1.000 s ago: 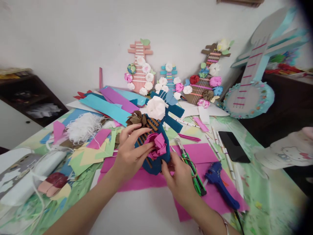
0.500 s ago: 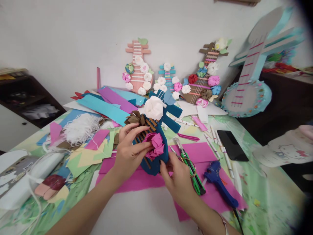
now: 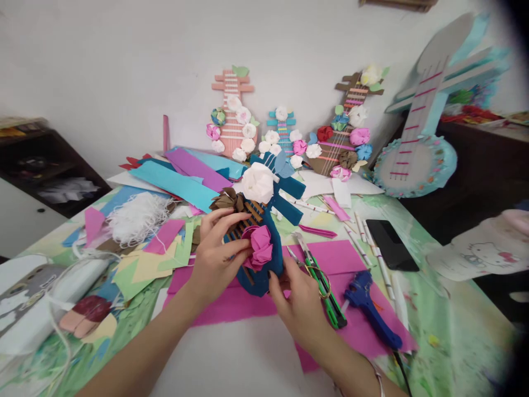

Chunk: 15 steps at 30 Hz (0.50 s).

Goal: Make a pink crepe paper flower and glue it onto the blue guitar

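Observation:
A dark blue paper instrument [image 3: 276, 231] with brown strips across its front is held tilted over the pink paper. My right hand [image 3: 298, 295] grips its lower right edge, thumb in front and fingers partly hidden behind. With thumb and fingertips my left hand [image 3: 217, 259] holds a pink paper flower [image 3: 261, 248] against the instrument's face. A white paper flower [image 3: 257, 183] sits near the neck, and a brown paper flower [image 3: 227, 200] is at the left side above my left fingers. A blue paper leaf [image 3: 283, 164] stands beside the white flower.
Right of my right hand lie a green utility knife [image 3: 326, 292], scissors [image 3: 322, 281] and a blue glue gun [image 3: 372, 309]. Beyond are a phone [image 3: 392, 245] and a bottle [image 3: 479, 248]. White yarn [image 3: 138, 218] and paper scraps spread left. Several decorated instruments lean against the wall.
The view has shifted very slightly. Both hands keep their hold, and the pink flower stands a little further left on the instrument's face.

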Each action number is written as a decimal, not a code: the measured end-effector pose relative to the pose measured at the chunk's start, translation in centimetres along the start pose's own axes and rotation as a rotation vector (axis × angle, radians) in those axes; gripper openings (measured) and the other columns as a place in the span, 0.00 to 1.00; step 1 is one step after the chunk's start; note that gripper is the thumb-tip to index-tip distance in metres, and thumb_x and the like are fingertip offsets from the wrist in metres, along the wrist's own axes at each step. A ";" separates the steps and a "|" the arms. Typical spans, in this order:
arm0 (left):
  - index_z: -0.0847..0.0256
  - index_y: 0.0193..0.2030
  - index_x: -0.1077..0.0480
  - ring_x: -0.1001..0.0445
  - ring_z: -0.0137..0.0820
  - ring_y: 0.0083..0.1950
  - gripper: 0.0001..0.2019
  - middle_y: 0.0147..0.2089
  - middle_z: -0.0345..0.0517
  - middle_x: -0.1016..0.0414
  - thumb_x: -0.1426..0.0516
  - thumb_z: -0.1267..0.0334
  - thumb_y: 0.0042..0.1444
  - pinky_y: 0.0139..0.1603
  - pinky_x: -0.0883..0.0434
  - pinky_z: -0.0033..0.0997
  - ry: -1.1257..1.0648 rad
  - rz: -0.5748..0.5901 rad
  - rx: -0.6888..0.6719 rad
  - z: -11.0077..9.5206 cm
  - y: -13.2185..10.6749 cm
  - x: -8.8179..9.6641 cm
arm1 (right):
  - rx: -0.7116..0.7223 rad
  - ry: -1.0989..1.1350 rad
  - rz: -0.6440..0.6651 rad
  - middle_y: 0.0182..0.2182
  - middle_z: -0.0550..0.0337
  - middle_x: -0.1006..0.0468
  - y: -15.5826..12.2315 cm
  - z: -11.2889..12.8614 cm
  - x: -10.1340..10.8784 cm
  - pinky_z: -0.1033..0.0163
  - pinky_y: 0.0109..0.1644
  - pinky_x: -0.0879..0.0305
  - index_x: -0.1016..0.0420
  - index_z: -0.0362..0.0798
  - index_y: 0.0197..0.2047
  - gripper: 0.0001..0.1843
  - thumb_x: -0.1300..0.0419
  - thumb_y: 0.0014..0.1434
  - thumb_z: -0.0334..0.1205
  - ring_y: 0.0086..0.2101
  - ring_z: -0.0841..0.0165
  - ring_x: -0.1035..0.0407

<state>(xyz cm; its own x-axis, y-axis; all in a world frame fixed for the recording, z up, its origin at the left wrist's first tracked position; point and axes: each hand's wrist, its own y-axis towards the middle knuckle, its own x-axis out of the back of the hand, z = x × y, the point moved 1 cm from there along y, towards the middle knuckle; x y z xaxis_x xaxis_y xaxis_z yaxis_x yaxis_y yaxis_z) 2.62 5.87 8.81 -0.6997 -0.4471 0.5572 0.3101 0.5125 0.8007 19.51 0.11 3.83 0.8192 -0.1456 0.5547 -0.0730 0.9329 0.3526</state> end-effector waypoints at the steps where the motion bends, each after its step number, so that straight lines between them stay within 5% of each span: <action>1: 0.57 0.29 0.24 0.37 0.44 0.59 0.08 0.52 0.51 0.25 0.41 0.71 0.57 0.57 0.34 0.53 -0.003 0.013 0.004 0.0 0.0 0.0 | 0.004 -0.008 -0.001 0.22 0.65 0.32 0.0 0.0 0.0 0.66 0.25 0.45 0.38 0.49 0.36 0.03 0.50 0.63 0.34 0.20 0.71 0.37; 15: 0.60 0.26 0.28 0.33 0.45 0.55 0.07 0.48 0.53 0.24 0.42 0.73 0.52 0.54 0.33 0.53 -0.044 0.048 0.078 -0.4 0.3 0.2 | 0.045 -0.035 0.009 0.23 0.62 0.28 -0.1 0.8 -0.4 0.66 0.27 0.43 0.36 0.47 0.38 0.03 0.50 0.63 0.32 0.22 0.69 0.32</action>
<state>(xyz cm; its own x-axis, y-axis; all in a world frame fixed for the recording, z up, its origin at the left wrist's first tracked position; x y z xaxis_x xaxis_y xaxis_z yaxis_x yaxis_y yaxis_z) 2.84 5.68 9.27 -0.7137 -0.3888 0.5826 0.2937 0.5890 0.7529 18.80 -0.22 4.16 0.7980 -0.1497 0.5837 -0.1063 0.9185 0.3808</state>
